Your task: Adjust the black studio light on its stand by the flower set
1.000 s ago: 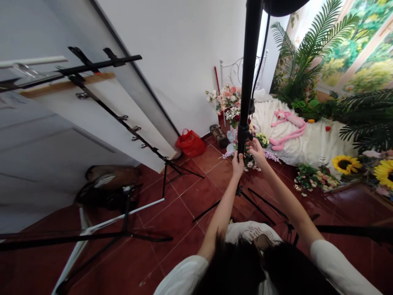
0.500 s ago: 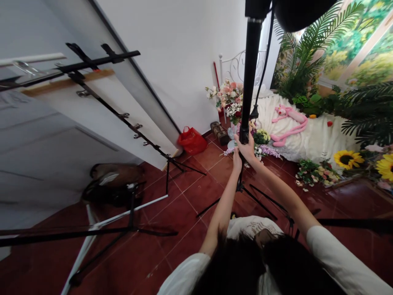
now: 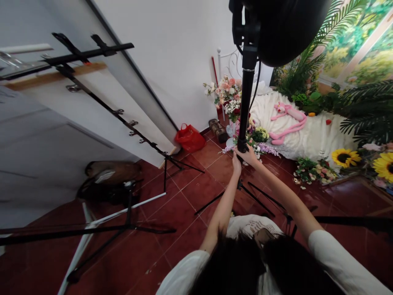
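In front of me stands a black light stand (image 3: 245,102) with a large black lamp head (image 3: 285,32) on top, cut off by the upper edge. My left hand (image 3: 236,163) is closed round the pole from the left, below a dark collar. From the right, my right hand (image 3: 250,156) grips the same pole at the collar, slightly higher than the left. A black cable (image 3: 257,84) hangs beside the upper pole. Its spread legs (image 3: 258,200) rest on the red tiled floor (image 3: 193,190).
To the left are a tall board on a black stand with clips (image 3: 107,104), a tripod (image 3: 132,225) and a dark bag (image 3: 113,172). Ahead lie a red bag (image 3: 190,137), flowers (image 3: 229,92) and a pink plush toy (image 3: 291,116) on white cloth. Sunflowers (image 3: 345,157) are at right.
The lamp head has come down into view, and the pole between it and my hands is shorter. Both hands sit slightly lower, still round the pole.
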A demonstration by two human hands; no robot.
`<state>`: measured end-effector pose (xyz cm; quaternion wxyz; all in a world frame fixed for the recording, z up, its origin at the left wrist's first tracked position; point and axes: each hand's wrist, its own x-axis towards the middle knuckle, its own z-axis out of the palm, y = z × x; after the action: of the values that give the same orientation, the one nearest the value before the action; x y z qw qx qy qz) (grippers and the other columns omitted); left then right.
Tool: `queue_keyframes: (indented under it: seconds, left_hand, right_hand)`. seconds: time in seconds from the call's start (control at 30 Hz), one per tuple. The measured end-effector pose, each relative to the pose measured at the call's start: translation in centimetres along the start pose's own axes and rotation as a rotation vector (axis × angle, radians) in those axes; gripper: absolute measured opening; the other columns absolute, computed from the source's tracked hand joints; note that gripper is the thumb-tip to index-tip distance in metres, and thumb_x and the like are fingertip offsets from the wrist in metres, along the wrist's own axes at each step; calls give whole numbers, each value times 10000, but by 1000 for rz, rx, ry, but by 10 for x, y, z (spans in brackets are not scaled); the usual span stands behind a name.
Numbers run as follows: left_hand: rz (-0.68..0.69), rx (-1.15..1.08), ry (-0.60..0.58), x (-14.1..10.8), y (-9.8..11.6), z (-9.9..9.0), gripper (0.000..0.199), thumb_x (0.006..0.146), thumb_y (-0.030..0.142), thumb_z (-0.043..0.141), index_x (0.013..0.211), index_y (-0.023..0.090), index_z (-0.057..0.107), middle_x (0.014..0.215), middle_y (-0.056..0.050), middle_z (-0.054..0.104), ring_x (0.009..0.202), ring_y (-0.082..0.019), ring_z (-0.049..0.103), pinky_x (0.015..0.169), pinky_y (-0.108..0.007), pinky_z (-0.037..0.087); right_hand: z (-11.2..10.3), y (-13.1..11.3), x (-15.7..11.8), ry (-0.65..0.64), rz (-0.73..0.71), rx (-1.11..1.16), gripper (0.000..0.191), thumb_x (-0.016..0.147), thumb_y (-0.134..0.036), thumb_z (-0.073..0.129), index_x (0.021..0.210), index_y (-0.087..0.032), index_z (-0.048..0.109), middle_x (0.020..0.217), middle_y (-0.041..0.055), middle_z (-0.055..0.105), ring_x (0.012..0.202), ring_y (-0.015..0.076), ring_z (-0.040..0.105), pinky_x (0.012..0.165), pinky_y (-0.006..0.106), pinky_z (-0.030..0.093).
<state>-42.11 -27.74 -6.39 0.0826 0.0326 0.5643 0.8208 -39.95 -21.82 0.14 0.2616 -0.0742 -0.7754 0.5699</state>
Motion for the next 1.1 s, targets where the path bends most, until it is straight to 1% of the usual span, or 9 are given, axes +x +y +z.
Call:
queue_keyframes:
  seconds: [0.1, 0.2, 0.27, 0.37, 0.43, 0.53, 0.67, 0.9, 1.1]
  left_hand:
    - [2, 27, 20, -6, 2, -4, 537, 958, 540, 356, 1081, 123, 670, 1048, -138, 719, 1102, -225, 649, 992, -364, 492]
    - [147, 76, -39, -19, 4, -11, 469, 936, 531, 404, 1164, 179, 614, 1212, -112, 658, 1182, -206, 596, 1055, -368, 437]
    - [243, 136, -72, -26, 5, -14, 446, 905, 513, 485, 1221, 208, 564, 1275, -106, 615, 1204, -203, 571, 1075, -372, 409]
    - [285, 266, -76, -28, 8, -13, 494, 842, 516, 598, 1219, 206, 524, 1210, -112, 614, 1160, -215, 576, 1046, -379, 413]
    - [274, 328, -85, -24, 10, -10, 495, 833, 536, 607, 1177, 193, 515, 1111, -105, 624, 1068, -211, 598, 980, -367, 442]
    - [256, 343, -117, -17, 10, -8, 469, 849, 562, 577, 1126, 191, 500, 1032, -85, 618, 952, -188, 606, 895, -335, 463]
    - [271, 311, -130, -15, 8, -8, 461, 844, 574, 579, 1097, 200, 489, 1036, -85, 615, 929, -179, 607, 874, -318, 464]
    - [284, 340, -117, -14, 2, -10, 458, 858, 556, 575, 1124, 195, 482, 1042, -92, 617, 941, -183, 607, 879, -326, 467]
    - [323, 372, -133, -13, 1, -10, 438, 883, 537, 550, 1134, 186, 479, 1067, -111, 614, 970, -192, 602, 892, -336, 469]
  right_hand:
    - [-18, 0, -8, -89, -42, -105, 377, 739, -455, 735, 1010, -213, 629, 875, 37, 684, 815, 219, 638, 821, 352, 520]
    - [-42, 2, -20, -155, -107, -190, 381, 785, -377, 689, 1119, -207, 619, 1050, 82, 694, 960, 254, 647, 925, 397, 498]
    - [-58, 4, -29, -148, -142, -227, 363, 820, -335, 643, 1159, -211, 613, 1151, 100, 677, 1068, 266, 630, 995, 420, 468]
    - [-75, 10, -42, -139, -157, -259, 330, 855, -314, 604, 1174, -228, 616, 1211, 102, 661, 1153, 262, 608, 1045, 434, 443]
    - [-80, 12, -50, -148, -167, -267, 324, 873, -313, 589, 1186, -237, 614, 1266, 107, 640, 1206, 261, 586, 1076, 448, 420]
    - [-78, 15, -58, -164, -188, -257, 363, 907, -306, 554, 1262, -241, 579, 1392, 120, 564, 1314, 257, 515, 1132, 458, 368]
    - [-70, 19, -56, -183, -189, -256, 421, 943, -320, 509, 1356, -245, 521, 1473, 114, 491, 1382, 240, 448, 1173, 435, 325]
    - [-58, 28, -22, -142, -143, -265, 381, 987, -423, 394, 1235, -222, 603, 1270, 131, 630, 1220, 247, 560, 1098, 424, 385]
    - [-52, 38, -8, -125, -104, -201, 371, 982, -416, 347, 1139, -214, 616, 1142, 117, 656, 1076, 233, 602, 996, 384, 439]
